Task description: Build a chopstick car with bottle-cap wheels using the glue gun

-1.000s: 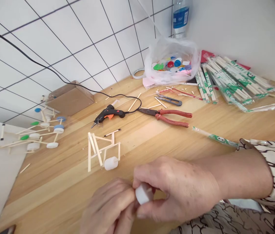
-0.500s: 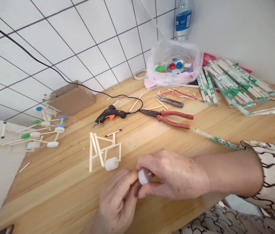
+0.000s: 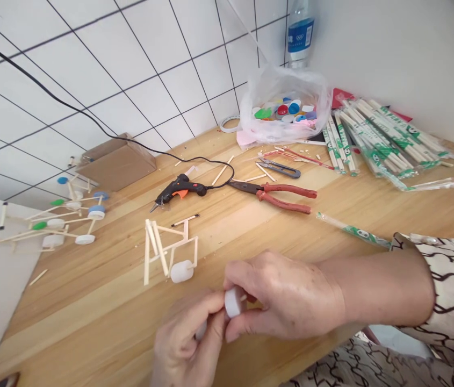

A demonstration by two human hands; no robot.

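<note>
My right hand (image 3: 287,295) pinches a white bottle cap (image 3: 233,302) with a thin wooden stick poking from it, low over the wooden table (image 3: 101,317). My left hand (image 3: 186,344) meets it from below, its fingers closed against the cap's left face. Just beyond the hands stands a small frame of wooden sticks (image 3: 166,247) with a second white cap (image 3: 181,271) fixed at its base.
A black and orange glue gun (image 3: 180,189) with its cord, red-handled pliers (image 3: 279,194) and small snips (image 3: 281,167) lie mid-table. Behind are a plastic bag of coloured caps (image 3: 283,110), wrapped chopsticks (image 3: 375,142), a water bottle (image 3: 298,35). A cardboard box (image 3: 116,161) and finished stick-and-cap models (image 3: 61,220) sit left.
Both hands have stayed joined on the white cap, rising slightly off the near edge and then settling; my left hand's fingers have shifted along the cap. Nothing on the table moved.
</note>
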